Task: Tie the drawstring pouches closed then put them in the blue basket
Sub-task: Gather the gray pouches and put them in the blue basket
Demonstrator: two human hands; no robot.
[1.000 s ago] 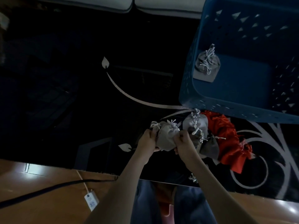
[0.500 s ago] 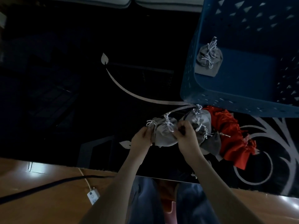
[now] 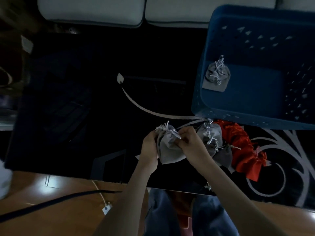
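A grey drawstring pouch [image 3: 168, 149] is held between both hands above the black table. My left hand [image 3: 150, 150] grips its left side near the neck. My right hand [image 3: 190, 143] pinches the white cord at its gathered top. To the right lie more grey pouches [image 3: 211, 138] and a heap of red pouches [image 3: 242, 149]. The blue basket [image 3: 221, 114] stands at the upper right with one tied grey pouch [image 3: 216, 77] inside, against its left wall.
The black glass table [image 3: 85, 99] carries pale leaf and swirl patterns. Pale sofa cushions [image 3: 92, 9] run along the far edge. On the wooden floor below lie a dark cable [image 3: 51, 203] and a white power strip [image 3: 107, 208]. My knees in blue jeans [image 3: 170, 213] show under the table edge.
The pouch has been turned more upright between my hands and its neck is drawn tighter. My view shifted slightly, so the basket sits lower in frame.
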